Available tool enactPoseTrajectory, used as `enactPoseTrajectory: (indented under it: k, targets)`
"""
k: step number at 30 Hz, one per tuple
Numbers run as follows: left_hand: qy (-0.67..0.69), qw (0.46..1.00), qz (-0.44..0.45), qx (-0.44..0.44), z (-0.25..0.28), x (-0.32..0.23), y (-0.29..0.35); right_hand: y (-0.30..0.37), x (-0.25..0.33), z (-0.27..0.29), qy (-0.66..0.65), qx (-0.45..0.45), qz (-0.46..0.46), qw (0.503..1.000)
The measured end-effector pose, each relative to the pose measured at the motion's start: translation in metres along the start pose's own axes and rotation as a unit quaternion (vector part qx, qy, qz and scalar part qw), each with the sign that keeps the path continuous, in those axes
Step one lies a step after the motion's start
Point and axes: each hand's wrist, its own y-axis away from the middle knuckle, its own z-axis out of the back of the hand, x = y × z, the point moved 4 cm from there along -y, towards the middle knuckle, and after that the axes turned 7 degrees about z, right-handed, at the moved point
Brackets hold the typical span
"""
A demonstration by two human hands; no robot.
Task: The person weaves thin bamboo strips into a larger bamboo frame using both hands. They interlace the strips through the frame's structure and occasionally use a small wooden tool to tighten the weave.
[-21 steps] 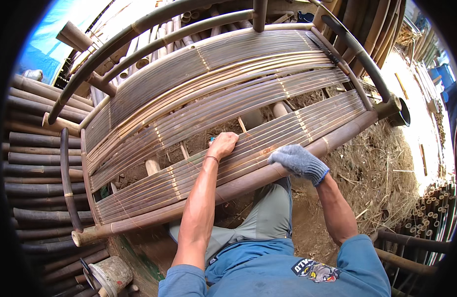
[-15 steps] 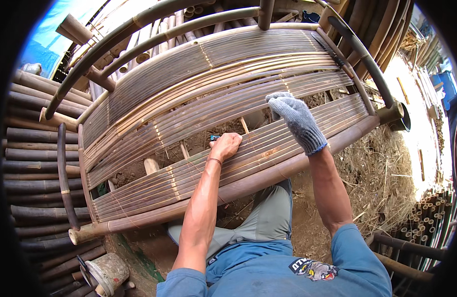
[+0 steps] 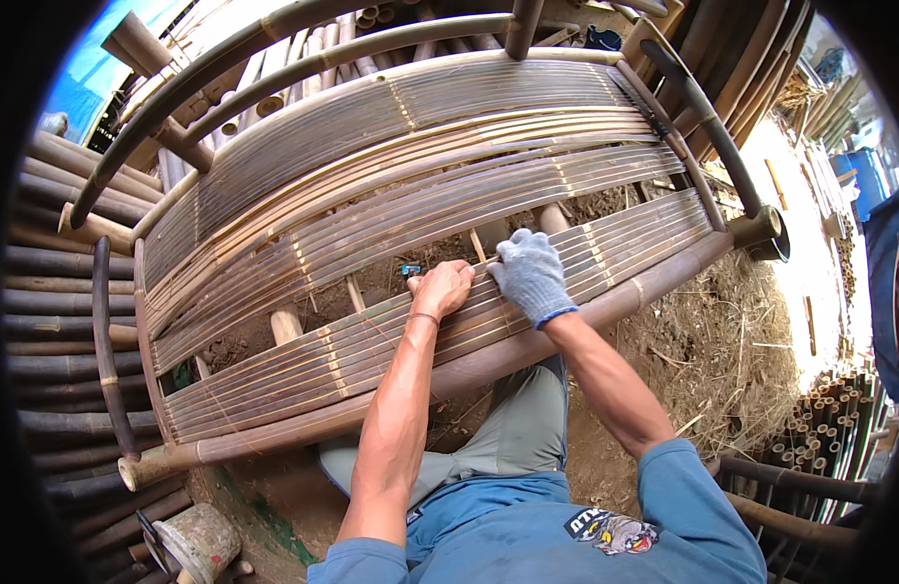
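Observation:
A long bamboo bench seat [image 3: 381, 350] of thin split slats lies in front of me, with a wide gap between its near and far slat bands. My bare left hand [image 3: 442, 289] is closed over the far edge of the near band, fingertips hidden. Close to its right, my right hand [image 3: 530, 277] in a grey knit glove curls its fingers on the same slat edge. Between the two hands shows a pale bamboo crosspiece [image 3: 478, 245]. A small blue and black object [image 3: 411, 271] shows in the gap just beyond my left hand; its kind is unclear.
Dark bamboo rails [image 3: 372, 44] curve around the far side of the bench. Thick bamboo poles [image 3: 65, 331] are stacked at the left. A dirty white bucket [image 3: 198, 540] stands at lower left. Cut bamboo poles [image 3: 809, 428] lie bundled at right, beside straw-strewn ground [image 3: 702, 360].
My gloved right hand has come down and left from above the slats to the slat edge beside my left hand. My left hand stays at nearly the same place.

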Motion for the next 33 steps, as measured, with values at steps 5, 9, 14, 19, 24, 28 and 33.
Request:
enactPoseTrajectory:
  k: [5,9,14,19,24,28,33]
  targets:
    - [0.009,1.000,0.010,-0.008,0.012,0.009,-0.001,-0.007,0.019,-0.026,0.038,-0.054,0.016,0.998]
    - [0.020,1.000,0.016,0.002,0.001,0.005,0.005,0.001,0.018,-0.028,-0.023,-0.004,-0.042,0.999]
    - [-0.006,1.000,0.013,0.010,0.003,-0.006,0.003,-0.005,-0.010,-0.058,-0.006,0.109,0.213,0.971]
    - [-0.002,1.000,0.000,-0.014,0.002,0.014,-0.002,0.000,-0.006,0.006,-0.423,0.271,-0.013,0.865]
    - [0.019,1.000,0.016,0.005,0.003,0.002,0.001,-0.005,-0.035,0.012,-0.417,0.230,-0.062,0.877]
    - [0.040,0.999,0.010,-0.002,0.003,0.002,0.003,-0.020,-0.037,0.010,-0.557,-0.023,0.025,0.830]
    - [0.013,0.999,0.031,0.025,0.007,0.004,0.004,-0.053,-0.014,0.057,-0.777,0.008,-0.069,0.625]
